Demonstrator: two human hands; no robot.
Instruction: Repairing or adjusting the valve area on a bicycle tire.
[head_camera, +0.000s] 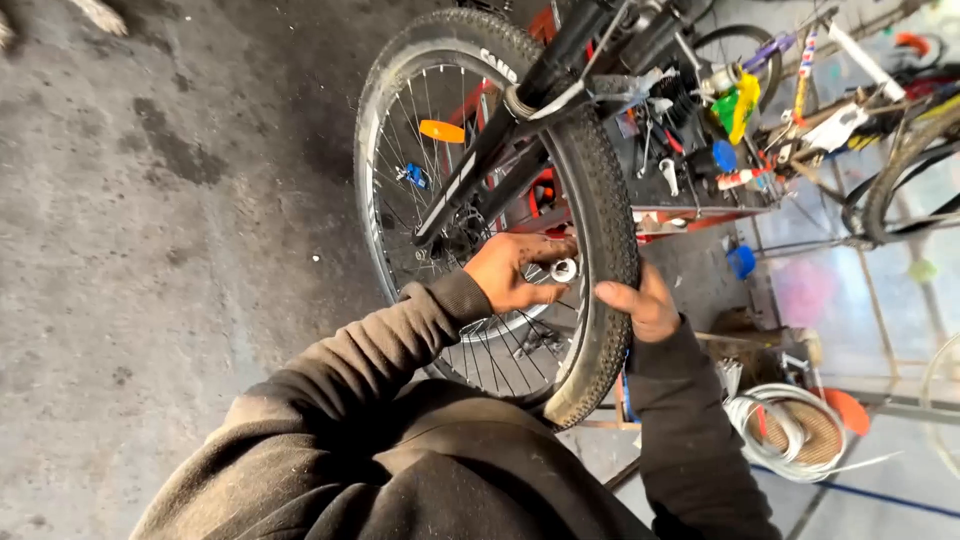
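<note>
A bicycle wheel with a knobby black tyre (600, 180) and silver spokes stands in the black fork (490, 160) of a bike. My left hand (515, 270) reaches between the spokes beside the hub and is closed around a small silver metal part (563, 269). My right hand (640, 305) grips the tyre's outer tread at its lower right. An orange reflector (441, 131) sits on the spokes. Both arms wear dark brown sleeves.
Grey stained concrete floor (150, 200) lies to the left. Behind the wheel stands a red tool tray (690, 170) with wrenches, a blue cap and bottles. More bike wheels (900, 170) are at right; coiled white cable (790, 420) lies lower right.
</note>
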